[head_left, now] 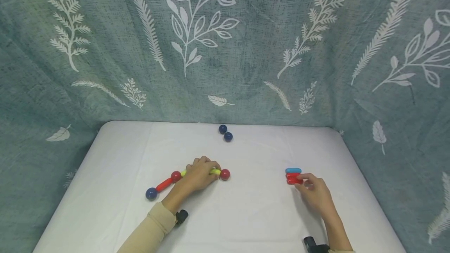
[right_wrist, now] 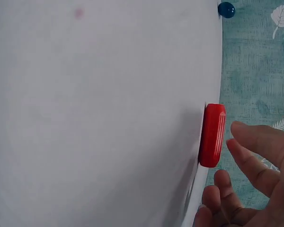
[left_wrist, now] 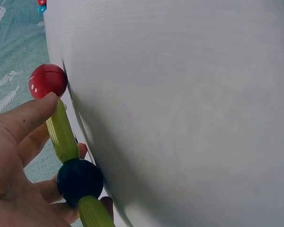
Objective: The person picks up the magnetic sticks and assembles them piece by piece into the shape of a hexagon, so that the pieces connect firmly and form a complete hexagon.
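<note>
Near red rod (head_left: 291,182): on the surface (head_left: 253,214), long axis running left to right.
Rod to fingers: just left of the right hand (head_left: 315,192), the nearer hand; its fingers are spread, apart from the rod in the right wrist view.
Parallel rods: far red rod (head_left: 291,175) and blue rod (head_left: 293,170), just beyond.
Ball-and-rod chain: well leftward; the left hand (head_left: 201,174) pinches its yellow-green rod (left_wrist: 62,135) beside a red ball (left_wrist: 48,81).

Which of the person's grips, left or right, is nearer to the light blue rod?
Right. The right grip is at the red rods, just to the near right of the light blue rod; the left grip is far to its left, holding a yellow-green rod.
</note>
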Tool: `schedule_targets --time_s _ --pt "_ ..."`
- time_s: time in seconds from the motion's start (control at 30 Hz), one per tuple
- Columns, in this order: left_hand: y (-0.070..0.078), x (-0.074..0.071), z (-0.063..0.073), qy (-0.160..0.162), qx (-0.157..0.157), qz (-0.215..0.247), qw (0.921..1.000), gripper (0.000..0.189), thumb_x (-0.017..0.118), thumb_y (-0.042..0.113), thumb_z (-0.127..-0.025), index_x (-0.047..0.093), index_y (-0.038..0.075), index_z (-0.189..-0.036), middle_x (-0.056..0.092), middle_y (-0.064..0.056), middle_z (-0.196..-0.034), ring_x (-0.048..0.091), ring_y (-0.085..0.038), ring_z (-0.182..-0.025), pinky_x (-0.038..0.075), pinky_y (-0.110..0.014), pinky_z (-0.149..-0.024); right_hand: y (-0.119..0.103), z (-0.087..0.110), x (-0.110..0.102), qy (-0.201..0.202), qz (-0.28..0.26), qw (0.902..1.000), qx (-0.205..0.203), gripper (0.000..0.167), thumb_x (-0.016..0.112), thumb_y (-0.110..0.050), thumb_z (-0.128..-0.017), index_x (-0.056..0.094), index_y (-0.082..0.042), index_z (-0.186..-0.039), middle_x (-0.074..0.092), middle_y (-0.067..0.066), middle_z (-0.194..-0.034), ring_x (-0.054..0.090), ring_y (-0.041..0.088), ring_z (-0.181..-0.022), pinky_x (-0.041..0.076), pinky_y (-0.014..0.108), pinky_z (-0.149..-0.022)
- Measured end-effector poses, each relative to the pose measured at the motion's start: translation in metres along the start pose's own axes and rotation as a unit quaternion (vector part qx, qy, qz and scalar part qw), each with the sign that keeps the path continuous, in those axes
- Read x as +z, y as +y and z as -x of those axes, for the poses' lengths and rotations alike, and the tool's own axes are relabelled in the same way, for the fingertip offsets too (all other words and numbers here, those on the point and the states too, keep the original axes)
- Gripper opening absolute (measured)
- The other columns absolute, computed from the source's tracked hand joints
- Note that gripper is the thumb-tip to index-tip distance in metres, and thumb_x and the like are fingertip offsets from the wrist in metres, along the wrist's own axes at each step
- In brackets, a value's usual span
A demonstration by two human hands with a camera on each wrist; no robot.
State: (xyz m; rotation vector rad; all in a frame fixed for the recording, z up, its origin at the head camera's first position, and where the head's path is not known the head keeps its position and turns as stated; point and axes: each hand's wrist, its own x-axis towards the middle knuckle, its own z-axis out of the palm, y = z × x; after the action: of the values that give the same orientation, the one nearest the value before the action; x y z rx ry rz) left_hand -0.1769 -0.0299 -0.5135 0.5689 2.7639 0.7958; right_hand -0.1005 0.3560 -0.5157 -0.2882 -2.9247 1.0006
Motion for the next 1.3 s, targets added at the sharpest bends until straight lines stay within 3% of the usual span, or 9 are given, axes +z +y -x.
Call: schedule_targets --time_s 0.33,0.67,0.83,1.1,1.3 --pt "-0.002 0.001 0.0 0.0 0.001 -0.001 1.0 0.021 0.073 0.028 -0.092 0.072 0.027 -0.113 0.057 -0.009 -0.122 0.049 -0.032 -0.114 0.04 -0.056 -0.087 0.009 -0.005 0.002 -0.023 -0.002 0.9991 0.036 0.037 0.07 -0.014 -0.091 0.062 0.0 -0.124 0.061 0.029 -0.11 0.06 0.042 -0.096 0.053 0.042 -0.066" --pt "-0.002 0.0 -0.001 0.002 0.001 0.001 1.0 0.02 0.073 0.028 -0.092 0.072 0.027 -0.112 0.057 -0.008 -0.121 0.049 -0.031 -0.113 0.04 -0.055 -0.086 0.007 -0.007 0.003 -0.034 0.015 0.998 0.052 0.036 0.072 -0.015 -0.09 0.063 0.003 -0.12 0.06 0.031 -0.111 0.059 0.045 -0.099 0.053 0.047 -0.069" --pt "-0.001 0.0 -0.001 0.001 -0.002 -0.002 1.0 0.02 0.073 0.028 -0.092 0.072 0.027 -0.112 0.058 -0.007 -0.119 0.049 -0.03 -0.112 0.04 -0.054 -0.086 0.007 -0.006 0.004 -0.031 0.022 0.9984 0.043 0.034 0.073 -0.014 -0.089 0.064 0.004 -0.117 0.061 0.031 -0.11 0.06 0.044 -0.098 0.053 0.046 -0.068" --pt "-0.001 0.0 -0.001 -0.001 -0.006 -0.004 1.0 0.021 0.073 0.028 -0.092 0.072 0.027 -0.113 0.057 -0.008 -0.121 0.049 -0.03 -0.114 0.04 -0.055 -0.087 -0.007 -0.002 0.007 -0.043 0.007 0.9986 0.028 0.031 0.074 -0.018 -0.089 0.068 0.001 -0.113 0.063 0.028 -0.113 0.06 0.046 -0.104 0.052 0.055 -0.075" --pt "-0.001 -0.001 -0.002 -0.001 -0.005 -0.004 1.0 0.021 0.073 0.028 -0.092 0.072 0.027 -0.114 0.058 -0.008 -0.122 0.049 -0.031 -0.114 0.04 -0.056 -0.087 -0.029 0.001 0.022 -0.044 -0.022 0.9988 -0.006 0.026 0.076 -0.015 -0.086 0.07 -0.003 -0.109 0.067 0.015 -0.104 0.062 0.031 -0.092 0.05 0.042 -0.07"
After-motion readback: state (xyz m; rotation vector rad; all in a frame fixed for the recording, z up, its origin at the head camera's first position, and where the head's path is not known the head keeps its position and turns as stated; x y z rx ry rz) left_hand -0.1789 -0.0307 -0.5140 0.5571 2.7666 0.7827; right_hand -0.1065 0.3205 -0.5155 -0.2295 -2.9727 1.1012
